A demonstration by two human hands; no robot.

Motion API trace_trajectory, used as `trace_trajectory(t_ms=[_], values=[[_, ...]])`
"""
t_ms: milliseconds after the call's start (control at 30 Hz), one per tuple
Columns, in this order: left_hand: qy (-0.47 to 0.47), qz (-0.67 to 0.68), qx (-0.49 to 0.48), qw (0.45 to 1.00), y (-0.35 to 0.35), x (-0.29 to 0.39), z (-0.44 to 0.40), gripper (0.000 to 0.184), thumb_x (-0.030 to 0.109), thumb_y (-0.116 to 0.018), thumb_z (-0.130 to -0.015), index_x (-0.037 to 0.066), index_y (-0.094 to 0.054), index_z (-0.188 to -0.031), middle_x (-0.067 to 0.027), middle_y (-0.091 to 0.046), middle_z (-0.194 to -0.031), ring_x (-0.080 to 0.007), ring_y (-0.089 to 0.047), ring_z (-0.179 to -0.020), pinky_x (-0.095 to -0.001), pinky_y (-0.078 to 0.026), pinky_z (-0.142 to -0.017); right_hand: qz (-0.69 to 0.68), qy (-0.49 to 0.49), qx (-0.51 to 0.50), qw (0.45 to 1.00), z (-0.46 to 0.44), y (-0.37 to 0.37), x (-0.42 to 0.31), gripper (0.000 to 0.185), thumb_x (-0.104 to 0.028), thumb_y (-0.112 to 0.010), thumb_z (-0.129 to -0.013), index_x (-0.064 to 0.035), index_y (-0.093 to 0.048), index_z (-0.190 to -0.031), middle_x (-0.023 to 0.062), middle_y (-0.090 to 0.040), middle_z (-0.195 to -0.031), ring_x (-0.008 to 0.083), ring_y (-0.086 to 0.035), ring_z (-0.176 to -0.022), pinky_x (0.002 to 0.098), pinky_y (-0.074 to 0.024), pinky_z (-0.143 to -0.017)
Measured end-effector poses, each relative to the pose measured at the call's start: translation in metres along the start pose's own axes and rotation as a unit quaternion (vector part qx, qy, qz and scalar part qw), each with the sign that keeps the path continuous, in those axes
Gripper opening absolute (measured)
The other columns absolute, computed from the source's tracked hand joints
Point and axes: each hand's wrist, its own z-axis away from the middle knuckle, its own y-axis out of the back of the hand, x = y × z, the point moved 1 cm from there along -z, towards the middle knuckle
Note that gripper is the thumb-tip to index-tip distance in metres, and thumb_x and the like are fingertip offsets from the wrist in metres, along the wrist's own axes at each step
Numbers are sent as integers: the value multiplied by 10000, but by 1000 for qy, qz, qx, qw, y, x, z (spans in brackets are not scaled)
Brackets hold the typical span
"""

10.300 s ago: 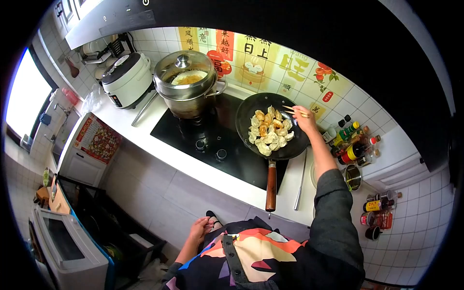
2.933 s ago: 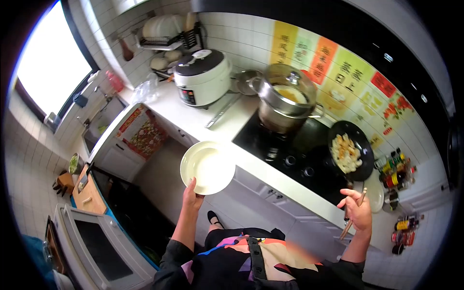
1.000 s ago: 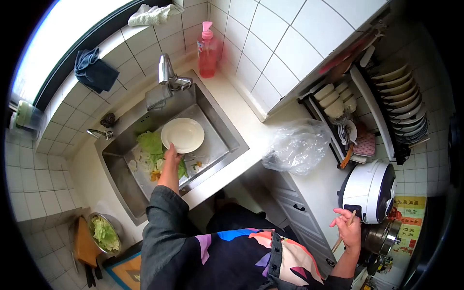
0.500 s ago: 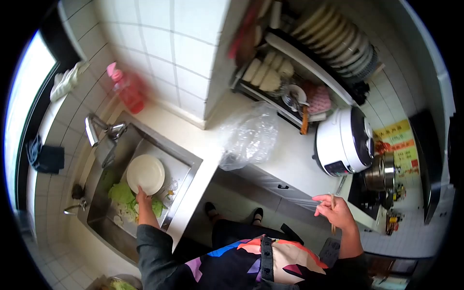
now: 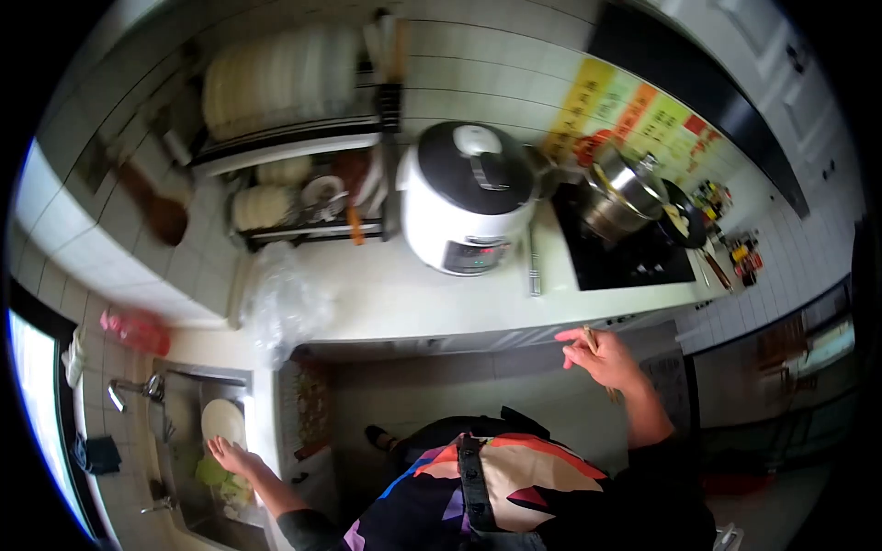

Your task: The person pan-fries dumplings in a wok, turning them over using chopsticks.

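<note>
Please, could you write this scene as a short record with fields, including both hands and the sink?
Left hand: at the edge of the plate; contact unclear
Right hand: holding chopsticks
Sink: plate and green leaves inside
Counter: clear plastic bag, white cooker with dark lid
Stove: steel pot, black pan

- The left arm (image 5: 278, 496) reaches out to the person's left, its forearm bare.
- The left hand (image 5: 232, 456) is unclenched, its fingers slightly bent.
- The right arm (image 5: 649, 415) extends to the other side.
- The right hand (image 5: 604, 361) is curled in a grip, index finger extended.
</note>
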Motion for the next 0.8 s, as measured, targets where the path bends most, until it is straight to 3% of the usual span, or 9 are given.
trace_trajectory(t_ms=[67, 133, 200, 333, 500, 567, 700, 767, 800], values=[[-27, 63, -102, 992, -48, 33, 107, 401, 95, -466, -784, 25, -360, -1165, -153, -450, -1094, -235, -409, -1035, -330, -321, -857, 0, -8, 24, 1000, 15, 39, 41, 223, -172, -508, -775, -51, -541, -959, 26, -556, -620, 94, -548, -629, 225, -410, -578], [14, 39, -174, 984, -90, 46, 202, 371, 81, -473, -780, 27, -389, -1137, -125, -478, -1061, -227, -439, -1005, -322, -347, -835, -17, 6, 59, 998, 27, 69, 86, 221, -179, -504, -779, -55, -541, -959, 27, -555, -614, 97, -549, -618, 225, -408, -559], [39, 74, -298, 951, -117, 15, 260, 339, 62, -475, -774, 37, -420, -1107, -100, -504, -1026, -195, -476, -943, -288, -383, -771, -17, 5, 83, 996, 39, 93, 115, 217, -175, -505, -779, -55, -542, -956, 32, -555, -612, 101, -551, -609, 227, -410, -553], [157, 56, -431, 887, -156, -19, 382, 274, 46, -485, -772, 56, -462, -1045, -42, -546, -901, -130, -511, -824, -241, -396, -692, -67, 44, 117, 990, 54, 123, 158, 206, -165, -515, -777, -47, -545, -942, 48, -558, -616, 110, -554, -585, 228, -418, -537], [282, -25, -534, 797, -176, -54, 508, 235, 48, -481, -782, 52, -467, -1017, -46, -548, -829, -136, -526, -776, -258, -419, -670, -66, 34, 175, 982, 69, 165, 189, 197, -160, -499, -789, -23, -540, -925, 56, -556, -618, 110, -554, -574, 225, -421, -528], [296, -31, -566, 769, -188, -63, 546, 228, 46, -476, -783, 51, -467, -1012, -48, -546, -819, -135, -522, -763, -255, -416, -669, -71, 79, 249, 963, 72, 183, 208, 188, -153, -467, -807, -13, -538, -910, 60, -553, -612, 120, -543, -545, 231, -422, -521], [321, -58, -628, 707, -220, -69, 617, 179, 64, -469, -798, 49, -475, -976, -50, -546, -817, -133, -514, -774, -251, -404, -677, -102, 1, 303, 947, 77, 232, 229, 187, -144, -429, -816, -13, -540, -890, 79, -558, -656, 147, -530, -563, 247, -419, -536], [314, -46, -652, 689, -241, -73, 648, 176, 69, -461, -803, 50, -473, -977, -50, -544, -813, -133, -511, -773, -252, -401, -676, -15, 177, 470, 865, 69, 259, 251, 199, -151, -406, -817, -16, -546, -859, 94, -534, -666, 172, -502, -574, 267, -403, -539], [318, -49, -657, 682, -251, -76, 665, 178, 74, -457, -806, 51, -469, -982, -52, -542, -809, -133, -510, -769, -252, -399, -676, -12, 179, 476, 861, 69, 275, 257, 199, -151, -406, -817, -16, -546, -859, 94, -534, -666, 172, -502, -574, 267, -403, -539]])
